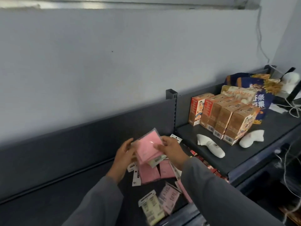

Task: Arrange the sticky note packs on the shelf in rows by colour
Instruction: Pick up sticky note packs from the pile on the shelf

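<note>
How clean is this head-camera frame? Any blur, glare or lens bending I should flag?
Head view: soft overall, with print on the snack boxes barely legible; a small glare spot on the pink packs held by both hands; wide-angle bending curves the shelf edge; lighting dim and flat, without hard shadows.

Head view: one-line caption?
Both hands, left hand and right hand, hold pink sticky note packs above the dark shelf.

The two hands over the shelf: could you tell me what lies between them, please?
In the head view, a handful of pink sticky note packs lies between the left hand and right hand, gripped from both sides above the dark shelf.
</note>
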The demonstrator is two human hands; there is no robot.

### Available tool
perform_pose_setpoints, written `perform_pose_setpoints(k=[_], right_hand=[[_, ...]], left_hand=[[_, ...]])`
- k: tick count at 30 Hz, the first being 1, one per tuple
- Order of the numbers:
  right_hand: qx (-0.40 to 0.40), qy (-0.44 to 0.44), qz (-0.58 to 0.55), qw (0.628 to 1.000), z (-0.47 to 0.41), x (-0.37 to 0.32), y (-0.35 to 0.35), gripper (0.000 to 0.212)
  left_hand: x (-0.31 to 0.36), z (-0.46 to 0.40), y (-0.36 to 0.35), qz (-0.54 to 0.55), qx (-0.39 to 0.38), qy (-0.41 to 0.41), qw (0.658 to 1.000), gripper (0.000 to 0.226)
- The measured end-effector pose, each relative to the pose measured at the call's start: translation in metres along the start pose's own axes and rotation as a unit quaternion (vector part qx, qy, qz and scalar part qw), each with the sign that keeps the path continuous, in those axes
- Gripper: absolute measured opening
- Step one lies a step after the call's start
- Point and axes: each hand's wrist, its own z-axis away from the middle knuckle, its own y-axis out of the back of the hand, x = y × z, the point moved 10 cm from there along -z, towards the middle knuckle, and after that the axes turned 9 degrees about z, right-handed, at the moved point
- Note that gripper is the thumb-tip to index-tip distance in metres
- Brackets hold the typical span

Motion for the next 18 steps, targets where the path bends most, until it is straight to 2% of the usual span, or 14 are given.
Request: perform_pose_setpoints(k=[1, 3, 6, 9, 12, 15, 18], right_hand=[[-0.005, -0.013, -0.050, 0.999, -0.003, 0.000, 0.000, 0.018], [-0.028, -0.033, -0.102, 0.994, -0.004, 0.000, -0.004, 0.033], [-0.084, -0.045, -0.088, 0.992, 0.001, 0.002, -0.009, 0.057], [-0.098, -0.039, -0.073, 0.992, 0.010, 0.001, -0.001, 0.045], [-0.070, -0.018, -0.016, 0.997, 0.012, -0.001, 0.011, 0.027], [-0.050, -0.013, 0.006, 0.999, 0.014, 0.003, 0.010, 0.021], [-0.022, -0.024, -0.029, 0.999, 0.015, 0.005, 0.001, 0.020]], left_hand=[[-0.006, 0.002, 0.001, 0.021, 0.016, 0.033, 0.999, 0.040], [-0.014, 0.010, -0.006, 0.053, 0.002, 0.079, 0.995, 0.044], [-0.001, 0.016, -0.014, 0.062, -0.008, 0.043, 0.997, 0.033], [0.007, 0.023, -0.024, 0.028, -0.032, -0.006, 0.999, 0.044], [0.014, 0.034, -0.029, -0.012, -0.030, -0.050, 0.998, 0.052], [0.022, 0.047, -0.021, -0.029, 0.032, -0.102, 0.994, 0.045], [0.027, 0.065, -0.001, -0.027, 0.077, -0.127, 0.989, 0.031]])
